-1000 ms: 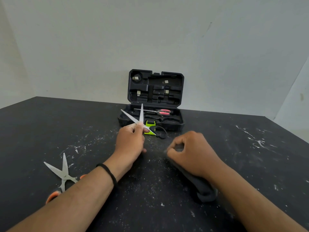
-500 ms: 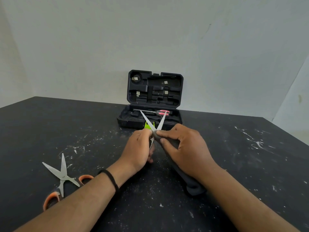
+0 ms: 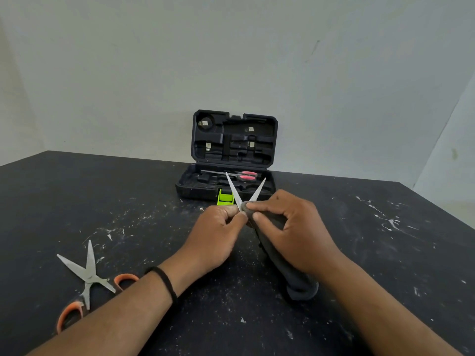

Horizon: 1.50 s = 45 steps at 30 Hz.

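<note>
Head view: blade-wiping step in hand. Left hand [image 3: 218, 235] grips the open scissors [image 3: 233, 191] just in front of the tool case [image 3: 234, 140], blades up in a V. Right hand [image 3: 293, 232] pinches a dark cloth [image 3: 300, 286] at the pivot. Next move, by judgement: draw the cloth along one blade, fingers clear of the edge. Handles are hidden inside the left hand

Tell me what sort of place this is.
Probably a workshop bench: a scuffed black table flecked with white debris, an open black tool case with moulded slots, and open scissors gripped by the left hand while the right hand pinches a dark cloth onto a blade.
</note>
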Each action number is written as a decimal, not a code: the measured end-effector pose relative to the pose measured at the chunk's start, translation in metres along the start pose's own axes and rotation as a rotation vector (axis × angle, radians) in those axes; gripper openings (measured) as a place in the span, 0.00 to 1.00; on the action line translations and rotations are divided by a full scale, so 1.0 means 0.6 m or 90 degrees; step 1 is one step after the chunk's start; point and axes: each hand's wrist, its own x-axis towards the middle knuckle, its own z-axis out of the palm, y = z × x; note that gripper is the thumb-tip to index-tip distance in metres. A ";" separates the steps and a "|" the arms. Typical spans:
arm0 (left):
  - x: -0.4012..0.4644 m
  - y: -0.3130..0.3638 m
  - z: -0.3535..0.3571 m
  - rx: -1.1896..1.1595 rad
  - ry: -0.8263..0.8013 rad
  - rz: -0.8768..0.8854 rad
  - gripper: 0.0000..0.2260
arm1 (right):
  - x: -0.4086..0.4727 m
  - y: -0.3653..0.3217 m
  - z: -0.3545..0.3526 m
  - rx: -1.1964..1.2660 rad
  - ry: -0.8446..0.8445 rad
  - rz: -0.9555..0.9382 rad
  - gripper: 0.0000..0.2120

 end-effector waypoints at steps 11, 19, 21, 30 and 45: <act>-0.014 0.011 0.008 0.051 -0.059 0.024 0.17 | 0.018 0.030 -0.025 -0.136 0.138 0.069 0.10; -0.011 0.009 0.002 0.011 -0.045 -0.006 0.15 | 0.011 0.018 -0.013 -0.020 -0.017 0.030 0.08; -0.012 0.012 0.004 0.040 -0.054 0.008 0.15 | 0.013 0.027 -0.016 -0.073 0.065 0.052 0.08; -0.010 0.003 -0.002 -0.002 -0.050 0.000 0.14 | 0.008 0.013 -0.011 0.022 -0.066 0.023 0.09; -0.006 0.001 -0.001 0.041 -0.058 0.015 0.13 | 0.011 0.005 -0.013 -0.048 -0.041 0.041 0.10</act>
